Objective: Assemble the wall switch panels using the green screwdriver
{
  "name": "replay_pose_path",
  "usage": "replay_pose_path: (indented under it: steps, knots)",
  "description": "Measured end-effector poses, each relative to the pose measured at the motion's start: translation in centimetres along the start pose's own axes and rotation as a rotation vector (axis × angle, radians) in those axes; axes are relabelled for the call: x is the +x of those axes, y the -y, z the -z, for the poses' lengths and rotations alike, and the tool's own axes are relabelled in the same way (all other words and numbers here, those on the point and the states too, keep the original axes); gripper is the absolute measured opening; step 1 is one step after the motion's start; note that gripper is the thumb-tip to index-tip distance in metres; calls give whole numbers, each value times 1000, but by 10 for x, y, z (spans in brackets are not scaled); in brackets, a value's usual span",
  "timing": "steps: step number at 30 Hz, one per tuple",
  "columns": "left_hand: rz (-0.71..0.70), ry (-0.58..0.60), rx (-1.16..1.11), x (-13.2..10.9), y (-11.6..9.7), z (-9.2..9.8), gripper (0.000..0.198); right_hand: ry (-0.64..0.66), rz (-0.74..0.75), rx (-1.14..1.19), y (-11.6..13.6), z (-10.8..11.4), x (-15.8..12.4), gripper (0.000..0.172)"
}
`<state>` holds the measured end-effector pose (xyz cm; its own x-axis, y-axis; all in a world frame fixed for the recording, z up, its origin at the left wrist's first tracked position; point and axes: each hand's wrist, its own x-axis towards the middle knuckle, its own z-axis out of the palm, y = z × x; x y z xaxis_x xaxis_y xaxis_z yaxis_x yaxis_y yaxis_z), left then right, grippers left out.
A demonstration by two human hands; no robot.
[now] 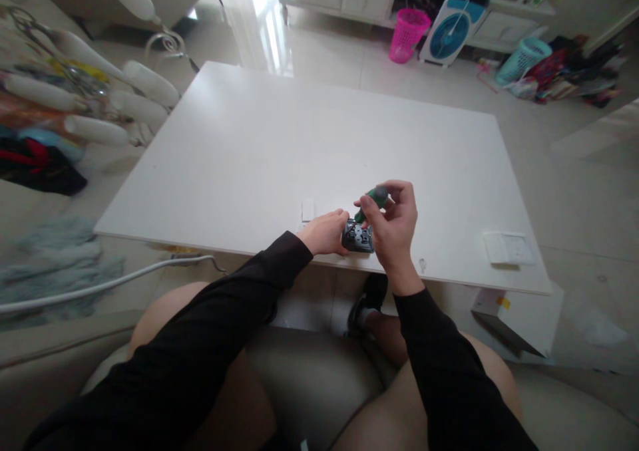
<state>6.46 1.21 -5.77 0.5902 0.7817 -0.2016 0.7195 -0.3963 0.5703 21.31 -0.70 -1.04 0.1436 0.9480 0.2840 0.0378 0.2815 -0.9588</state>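
Note:
My right hand (397, 228) is closed around the green and black handle of a screwdriver (372, 201), its shaft slanting down to the left. Below the tip is the back of a wall socket (358, 237), a small dark unit with metal parts showing, near the front edge of the white table. My left hand (327, 231) grips the socket's left side between thumb and fingers. Just beyond the left hand lies a small white plate (308, 209). Whether the screwdriver's tip touches a screw is too small to tell.
White socket pieces (508, 248) lie at the table's right end, and a small clear bag (422, 265) is near the front edge of the table (299, 132). An open white box (522, 318) stands below at the right. A white lamp with several arms (144, 82) reaches in at the left.

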Motion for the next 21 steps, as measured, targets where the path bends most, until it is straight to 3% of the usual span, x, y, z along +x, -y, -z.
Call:
replay_pose_path:
  steps: [6,11,17,21]
  knots:
    - [31,6,8,0,-1,2,68,79,23,-11,0,4,-1,34]
    - [40,15,6,0,-1,2,69,30,18,-36,2,3,-1,33]
    - [31,0,-12,1,-1,0,79,-11,-15,9,3,-1,-1,43]
    - [35,15,-4,0,-2,2,74,24,-14,33,3,0,-1,41]
